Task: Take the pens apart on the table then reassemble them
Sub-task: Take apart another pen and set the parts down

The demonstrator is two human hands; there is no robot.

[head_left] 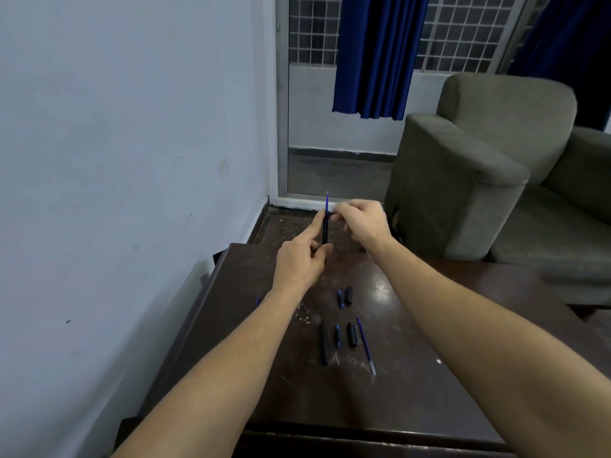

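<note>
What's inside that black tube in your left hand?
A blue refill sticks out the top of the black pen barrel; the rest is hidden inside the barrel and behind the left hand.

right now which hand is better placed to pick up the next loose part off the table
Right, probably. The left hand grips the black barrel upright, refill sticking out the top. The right hand only touches near the top, so it could let go and reach.
</note>
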